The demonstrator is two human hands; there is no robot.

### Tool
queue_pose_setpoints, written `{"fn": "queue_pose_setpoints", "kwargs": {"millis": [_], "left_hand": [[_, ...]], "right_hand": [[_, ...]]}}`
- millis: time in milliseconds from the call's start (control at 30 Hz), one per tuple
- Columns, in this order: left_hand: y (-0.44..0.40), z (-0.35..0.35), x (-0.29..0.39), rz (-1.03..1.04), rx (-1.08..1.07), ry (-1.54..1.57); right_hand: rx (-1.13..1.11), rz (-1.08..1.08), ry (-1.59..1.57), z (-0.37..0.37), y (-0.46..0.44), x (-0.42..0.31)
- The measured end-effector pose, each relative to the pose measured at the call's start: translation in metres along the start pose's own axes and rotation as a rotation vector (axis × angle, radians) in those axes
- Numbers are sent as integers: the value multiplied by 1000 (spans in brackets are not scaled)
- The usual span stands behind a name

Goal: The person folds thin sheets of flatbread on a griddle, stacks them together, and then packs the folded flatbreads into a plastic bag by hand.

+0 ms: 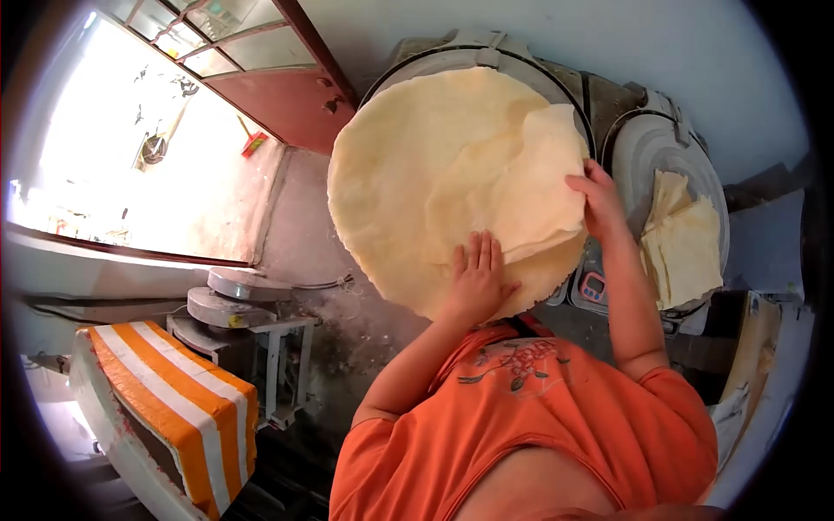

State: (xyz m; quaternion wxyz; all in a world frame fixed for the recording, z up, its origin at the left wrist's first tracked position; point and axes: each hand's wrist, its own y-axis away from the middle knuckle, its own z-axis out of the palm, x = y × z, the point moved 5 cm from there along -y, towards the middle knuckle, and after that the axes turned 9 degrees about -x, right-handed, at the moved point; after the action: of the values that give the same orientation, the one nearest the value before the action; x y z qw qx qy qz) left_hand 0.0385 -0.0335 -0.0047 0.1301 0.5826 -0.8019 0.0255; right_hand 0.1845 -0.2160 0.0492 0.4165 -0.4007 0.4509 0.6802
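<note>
A large round thin flatbread sheet covers most of a round griddle. Its right part is folded over in a paler layer. My left hand lies flat with fingers spread on the sheet near its lower edge. At the sheet's right edge, my right hand grips the folded layer, thumb on top and the other fingers partly hidden.
On the right, a second round griddle bears folded sheets. A small timer sits between the griddles and my body. Lower left are an orange-and-white striped cover and round metal discs. An open red door stands upper left.
</note>
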Motion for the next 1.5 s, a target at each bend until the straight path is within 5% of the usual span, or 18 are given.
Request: {"fn": "queue_pose_setpoints", "kwargs": {"millis": [100,200,300,400,467,500,567,600,667,733,800,1100,1333,1433,1467,1500], "left_hand": [[-3,-5,2,9,139,29],[-3,-11,0,-49,-140,-80],[1,14,-7,-160,-454,194],[6,30,-9,153,127,290],[10,5,-9,-58,-383,122],[17,4,-12,-67,-380,129],[34,-21,-12,72,104,141],[34,-43,-17,62,102,145],[26,-77,-44,-175,-499,496],[12,-99,-87,-185,252,45],[-4,-92,-126,-266,327,-184],[-27,-39,-172,-316,99,-226],[-31,-28,-186,-307,39,-176],[-29,-36,-183,-279,18,-135],[-21,-38,-181,-317,-46,-149],[-19,-47,-174,-344,-99,-165]], "right_hand": [[-148,-198,111,66,-14,-6],[-367,-257,375,161,-19,12],[-493,-353,699,223,-18,60],[-563,-292,758,228,-2,82],[-558,-360,933,213,0,83],[-497,-466,1079,202,0,78],[-217,-855,1301,184,2,62],[-229,-852,1300,183,-3,59],[-233,-901,1468,186,-13,52],[-211,-911,1494,187,-24,60],[-185,-921,1521,188,-33,68],[-207,-729,1605,170,-63,111],[-773,-705,1513,189,55,130],[-834,-750,1445,184,57,123],[-824,-749,1442,174,54,126],[-559,-668,1293,147,38,120]]}}
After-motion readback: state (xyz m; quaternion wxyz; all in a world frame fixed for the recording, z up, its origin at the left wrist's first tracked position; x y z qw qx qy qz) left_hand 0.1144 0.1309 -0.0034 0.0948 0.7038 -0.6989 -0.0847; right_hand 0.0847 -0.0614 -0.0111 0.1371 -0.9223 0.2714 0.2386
